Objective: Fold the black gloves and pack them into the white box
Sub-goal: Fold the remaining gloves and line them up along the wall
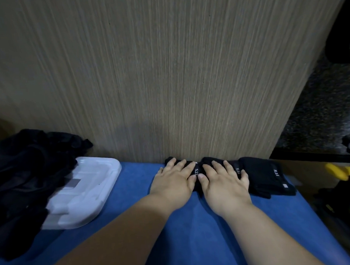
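Pressing black gloves [196,171] flat with our left hand [173,180] and right hand [223,180]; fingers straight, grasping nothing.

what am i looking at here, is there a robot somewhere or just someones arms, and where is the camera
There is no robot here. These are a person's two bare arms, filmed by one wide-angle camera worn on the head, looking forward and down.

The left hand and right hand lie flat, side by side, pressing a black glove onto the blue cloth that covers the surface, close to a wood-grain panel. Neither hand grips anything.

Just right of the hands lies a second black glove, which looks already folded. To the left sits the white box, with a loose pile of black gloves lapping over its edge. A yellow object shows at the far right; I cannot tell what it is.
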Motion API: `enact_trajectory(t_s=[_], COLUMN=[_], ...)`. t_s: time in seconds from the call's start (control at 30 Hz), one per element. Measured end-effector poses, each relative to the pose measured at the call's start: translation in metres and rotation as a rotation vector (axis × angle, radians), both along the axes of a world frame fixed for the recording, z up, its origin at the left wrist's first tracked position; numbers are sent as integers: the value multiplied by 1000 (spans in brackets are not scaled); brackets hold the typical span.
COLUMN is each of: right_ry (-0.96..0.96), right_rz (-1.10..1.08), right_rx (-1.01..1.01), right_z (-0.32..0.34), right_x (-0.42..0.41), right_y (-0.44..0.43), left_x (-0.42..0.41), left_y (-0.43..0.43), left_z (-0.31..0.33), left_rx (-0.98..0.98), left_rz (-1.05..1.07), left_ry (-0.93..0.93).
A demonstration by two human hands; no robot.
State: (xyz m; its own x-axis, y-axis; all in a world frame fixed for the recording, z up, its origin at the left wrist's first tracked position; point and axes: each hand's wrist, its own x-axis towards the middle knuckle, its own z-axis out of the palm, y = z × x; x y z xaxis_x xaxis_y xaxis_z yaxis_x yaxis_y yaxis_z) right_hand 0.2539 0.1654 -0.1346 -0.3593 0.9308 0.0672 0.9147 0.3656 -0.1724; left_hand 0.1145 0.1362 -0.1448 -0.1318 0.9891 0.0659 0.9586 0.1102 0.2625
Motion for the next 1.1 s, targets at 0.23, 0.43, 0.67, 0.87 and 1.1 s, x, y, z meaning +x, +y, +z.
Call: enact_trajectory(t_s=[0.23,0.43,0.67,0.87,1.1], right_ry=[117,255,345,443,482], right_rz=[14,195,480,560,560], right_rx=[180,319,-48,-252,-249], right_z=[2,18,31,23,21], right_x=[2,-1,-47,-104,-172], right_y=[-7,-37,-85,-135,-171], left_x=[3,-8,-68,-102,-140], left_y=[-9,-79,-186,-250,-269], left_z=[21,40,49,40,27], left_rx=[32,223,292,596,500], left_rz=[50,153,484,726,870], left_ry=[-8,-84,-58,-166,-318])
